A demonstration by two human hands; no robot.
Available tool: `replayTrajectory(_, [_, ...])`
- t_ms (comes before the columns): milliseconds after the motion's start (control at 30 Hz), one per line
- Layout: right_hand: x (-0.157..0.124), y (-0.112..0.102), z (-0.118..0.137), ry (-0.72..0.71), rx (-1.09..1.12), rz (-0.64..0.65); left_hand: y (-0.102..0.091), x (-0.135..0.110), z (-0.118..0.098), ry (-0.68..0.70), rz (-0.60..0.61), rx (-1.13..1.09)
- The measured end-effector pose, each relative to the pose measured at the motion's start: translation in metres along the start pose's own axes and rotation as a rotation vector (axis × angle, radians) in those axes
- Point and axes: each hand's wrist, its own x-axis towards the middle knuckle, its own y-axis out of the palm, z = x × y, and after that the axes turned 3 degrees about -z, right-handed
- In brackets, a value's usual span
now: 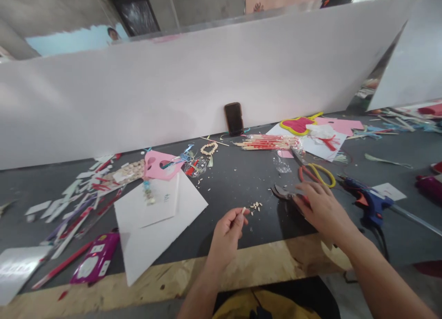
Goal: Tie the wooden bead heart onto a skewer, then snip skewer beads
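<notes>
My left hand is closed in a pinch on a small pale stick piece just above the dark table. Several similar cut pieces lie scattered right beside it. My right hand rests palm down over the handles of a pair of cutting pliers, whose dark jaws stick out to the left. The fingers curl onto the handles.
Scissors with yellow and red handles, a blue glue gun, a bundle of sticks, white paper sheets, a phone leaning on the white board, paper scraps at left, and the plywood table edge near me.
</notes>
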Motion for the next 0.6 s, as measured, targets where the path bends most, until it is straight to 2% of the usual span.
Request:
replayTrajectory(100, [-0.024, 0.005, -0.009, 0.006, -0.101, 0.090, 0.000, 0.001, -0.001, 0.006, 0.001, -0.042])
replayTrajectory(200, [-0.043, 0.009, -0.015, -0.004, -0.176, 0.095, 0.001, 0.001, -0.004, 0.007, 0.015, -0.079])
replayTrajectory(367, [-0.049, 0.013, -0.019, 0.008, -0.193, 0.079, 0.006, -0.002, -0.008, 0.073, 0.028, -0.104])
replayTrajectory(467, [-0.047, 0.011, -0.019, 0.091, -0.081, 0.031, 0.006, -0.004, -0.010, 0.075, 0.018, -0.083])
replayTrajectory(533, [-0.046, 0.007, -0.016, 0.169, 0.096, -0.014, 0.006, -0.005, -0.009, 0.083, 0.007, -0.063])
replayTrajectory(600, [-0.046, 0.000, -0.009, 0.246, 0.302, -0.005, 0.006, -0.005, -0.008, 0.080, 0.011, -0.099])
